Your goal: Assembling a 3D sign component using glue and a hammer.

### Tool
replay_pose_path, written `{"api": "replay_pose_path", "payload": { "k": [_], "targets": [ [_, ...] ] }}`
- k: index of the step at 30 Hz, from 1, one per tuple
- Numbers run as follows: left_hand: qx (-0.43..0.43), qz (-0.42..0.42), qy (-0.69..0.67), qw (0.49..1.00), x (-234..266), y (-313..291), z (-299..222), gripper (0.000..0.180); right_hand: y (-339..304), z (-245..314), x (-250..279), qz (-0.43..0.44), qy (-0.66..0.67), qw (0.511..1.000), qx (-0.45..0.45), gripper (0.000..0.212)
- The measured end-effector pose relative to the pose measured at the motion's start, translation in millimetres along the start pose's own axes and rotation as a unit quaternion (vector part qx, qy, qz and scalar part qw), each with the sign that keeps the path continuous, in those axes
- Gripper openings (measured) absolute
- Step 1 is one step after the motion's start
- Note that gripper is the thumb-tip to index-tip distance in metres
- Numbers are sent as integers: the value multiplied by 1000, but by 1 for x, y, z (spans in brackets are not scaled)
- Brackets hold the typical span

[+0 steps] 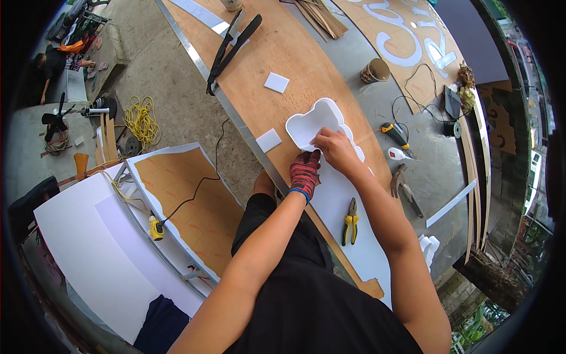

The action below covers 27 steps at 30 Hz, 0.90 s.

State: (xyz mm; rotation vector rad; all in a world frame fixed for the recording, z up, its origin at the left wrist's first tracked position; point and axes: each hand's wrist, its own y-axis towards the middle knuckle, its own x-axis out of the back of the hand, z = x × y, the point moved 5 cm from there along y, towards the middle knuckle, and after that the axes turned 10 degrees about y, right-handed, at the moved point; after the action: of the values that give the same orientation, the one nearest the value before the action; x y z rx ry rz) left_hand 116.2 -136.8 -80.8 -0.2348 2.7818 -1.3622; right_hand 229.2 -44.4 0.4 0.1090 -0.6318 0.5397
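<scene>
step: fitting a thin white rim strip around the white cloud-shaped cutout (315,127); looks like edge forming, about halfway round the outline
cutout location: lies flat on the white sheet (348,218), which sits on the long brown board (283,65), just ahead of the person's knees
left hand (305,173): in a red knit glove, fingers curled down onto the lower edge of the cutout, pinching or pressing the strip there; can't tell if it's actually clamped, the glove hides the fingertips
right hand (333,147): bare, fingers closed down on the cutout's lower right edge, touching the left hand's fingertips; holds the rim, nothing else in it
nearby: yellow-handled pliers (351,221) on the white sheet just beside the right forearm, untouched; hammer (404,186) and yellow-handled knife (394,134) on the concrete, apart to the right
next move, my read: keep the strip pressed tight to the curve and walk both hands along to the next lobe; the tight inner corners need the firmest pinch
</scene>
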Motion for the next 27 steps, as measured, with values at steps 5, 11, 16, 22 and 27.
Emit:
{"api": "replay_pose_path", "payload": {
  "k": [5, 11, 16, 22, 27],
  "targets": [
    [-12, -8, 0, 1000, 1, 0, -1, 27, 0, 3, 1, 1, 6, 1000, -4, 11],
    [-4, -16, -18, 1000, 0, -1, 1, 26, 0, 2, 0, -5, 7, 1000, 3, 10],
    [-12, -10, -14, 1000, 1, 2, 3, 26, 1, 1, -1, 3, -2, 1000, -3, 11],
    [-10, -10, -16, 1000, 0, -1, 0, 26, 2, 3, 1, 1, -2, 1000, 2, 11],
    [-8, -8, -22, 1000, 0, -4, -3, 26, 1, 2, 0, -12, -1, 1000, 17, 18]
  ]
}}
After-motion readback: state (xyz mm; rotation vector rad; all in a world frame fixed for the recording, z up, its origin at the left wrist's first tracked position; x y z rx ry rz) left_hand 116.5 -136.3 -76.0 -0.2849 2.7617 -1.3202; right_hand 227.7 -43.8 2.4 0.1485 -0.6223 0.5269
